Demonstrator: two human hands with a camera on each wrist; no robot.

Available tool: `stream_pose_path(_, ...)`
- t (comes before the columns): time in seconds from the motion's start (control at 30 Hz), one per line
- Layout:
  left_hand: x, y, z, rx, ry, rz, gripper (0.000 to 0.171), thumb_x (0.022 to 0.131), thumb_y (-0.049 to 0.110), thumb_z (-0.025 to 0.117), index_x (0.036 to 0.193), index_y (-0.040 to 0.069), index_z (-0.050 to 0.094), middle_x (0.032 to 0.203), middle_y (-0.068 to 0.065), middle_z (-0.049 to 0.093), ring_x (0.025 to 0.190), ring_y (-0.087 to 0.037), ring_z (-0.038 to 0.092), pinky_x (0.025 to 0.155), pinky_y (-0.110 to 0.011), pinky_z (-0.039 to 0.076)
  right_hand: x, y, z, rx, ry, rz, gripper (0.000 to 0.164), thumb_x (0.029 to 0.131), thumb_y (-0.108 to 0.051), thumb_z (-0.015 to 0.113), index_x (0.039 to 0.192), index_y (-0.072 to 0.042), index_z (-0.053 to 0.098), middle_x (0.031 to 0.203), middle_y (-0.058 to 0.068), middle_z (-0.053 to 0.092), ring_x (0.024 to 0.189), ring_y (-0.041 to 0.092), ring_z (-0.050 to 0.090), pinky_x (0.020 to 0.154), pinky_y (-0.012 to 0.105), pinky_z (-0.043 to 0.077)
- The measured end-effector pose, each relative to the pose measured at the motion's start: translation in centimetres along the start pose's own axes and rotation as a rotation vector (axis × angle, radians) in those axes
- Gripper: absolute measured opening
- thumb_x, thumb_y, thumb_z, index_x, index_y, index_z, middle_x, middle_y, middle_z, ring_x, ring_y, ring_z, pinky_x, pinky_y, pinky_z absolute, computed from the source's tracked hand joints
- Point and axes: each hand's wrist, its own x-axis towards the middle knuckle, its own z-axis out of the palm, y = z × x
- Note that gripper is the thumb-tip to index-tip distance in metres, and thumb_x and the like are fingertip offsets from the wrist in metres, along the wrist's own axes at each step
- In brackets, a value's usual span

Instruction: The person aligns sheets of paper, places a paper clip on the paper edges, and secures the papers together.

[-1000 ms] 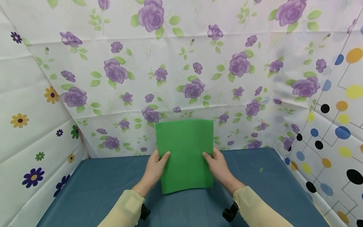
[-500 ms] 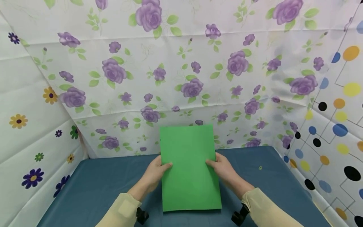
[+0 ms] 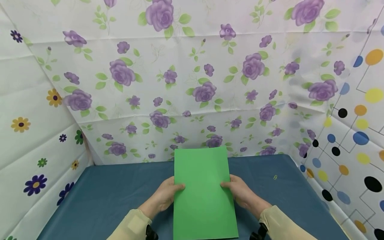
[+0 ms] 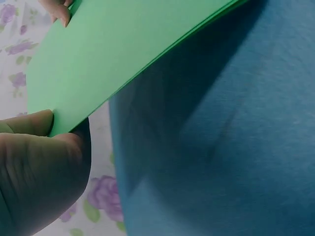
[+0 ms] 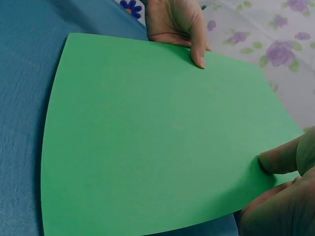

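Green paper point(image 3: 202, 196) stands between my two hands over the table, its far end raised and its near end toward me. Its edge looks layered in the left wrist view, like more than one sheet. With the thumb on top and fingers beneath, my left hand point(image 3: 163, 194) pinches the left edge. On the opposite edge my right hand point(image 3: 242, 192) pinches the paper the same way, as the right wrist view also shows. The fingers under the paper are mostly hidden.
A small yellowish paper clip point(image 3: 275, 177) lies on the blue-covered table point(image 3: 120, 196), right of the paper. Behind it hangs a floral sheet point(image 3: 186, 83). A flower-dotted sheet point(image 3: 33, 143) borders the left side, and a dotted one point(image 3: 357, 150) the right.
The green paper has come down and toward me, and it tilts flatter, showing more of its face. Both hands moved down with it, keeping their grip on the side edges.
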Motion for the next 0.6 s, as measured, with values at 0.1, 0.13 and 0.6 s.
stream_pose_path(0.1,0.2,-0.8,0.0,-0.008,0.003,-0.011,0.059,0.107,0.005,0.051,0.157,-0.009,0.022,0.13,-0.02,0.063,0.108,-0.032,0.069,0.09,-0.045,0.059,0.1,0.7,-0.1,-0.003,-0.014,-0.007,0.054,0.107,-0.009,0.051,0.152,0.013,0.031,0.125,0.022,0.063,0.103,0.032,0.069,0.086,0.05,0.059)
stream_pose_path(0.13,0.2,-0.9,-0.1,-0.012,0.005,-0.016,0.059,0.107,0.005,0.051,0.157,-0.01,0.022,0.129,-0.019,0.064,0.108,-0.032,0.069,0.09,-0.045,0.059,0.2,0.8,-0.1,-0.004,-0.015,-0.007,0.054,0.107,-0.009,0.051,0.152,0.013,0.031,0.124,0.022,0.063,0.103,0.033,0.069,0.086,0.05,0.059)
stream_pose_path(0.6,0.6,-2.4,-0.9,0.022,0.005,-0.024,0.052,0.106,0.002,0.051,0.151,-0.013,0.03,0.127,-0.02,0.062,0.106,-0.03,0.068,0.087,-0.045,0.06,1.7,2.4,-0.2,-0.023,0.012,0.007,0.052,0.105,-0.006,0.054,0.151,0.012,0.036,0.126,0.023,0.062,0.103,0.032,0.068,0.085,0.048,0.059)
